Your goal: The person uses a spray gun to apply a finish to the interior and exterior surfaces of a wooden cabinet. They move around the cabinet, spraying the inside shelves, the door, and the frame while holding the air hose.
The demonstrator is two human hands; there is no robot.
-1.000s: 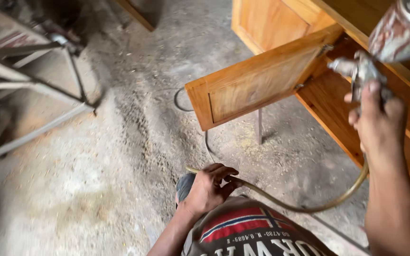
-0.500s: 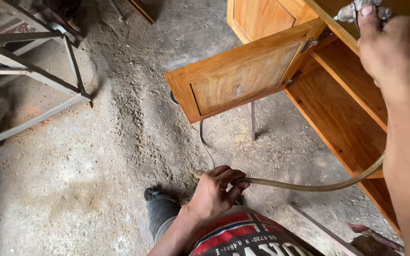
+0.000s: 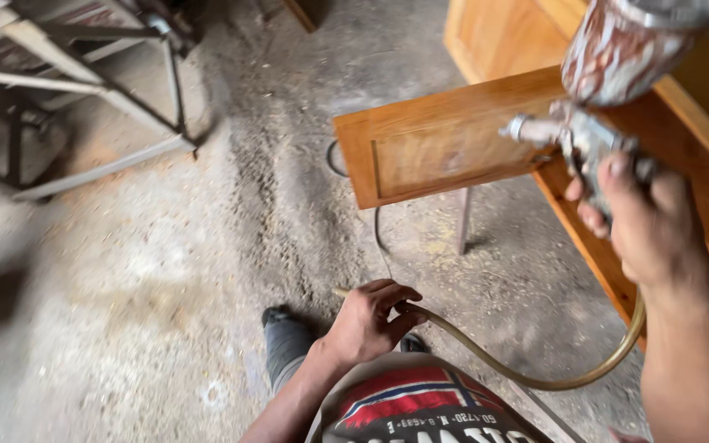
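The right hand [image 3: 646, 221] is gripping a spray gun [image 3: 584, 143], fingers wrapped around its handle, its stained cup [image 3: 625, 45] rising above. The nozzle is pointing at the open cabinet door [image 3: 445, 148], just beside the door's hinged edge. The left hand [image 3: 367, 320] is pinching the hose [image 3: 535, 373] low over the dusty floor [image 3: 166, 271]. The hose is curving up to the gun. A metal frame [image 3: 84, 90] is standing at the floor's far left corner.
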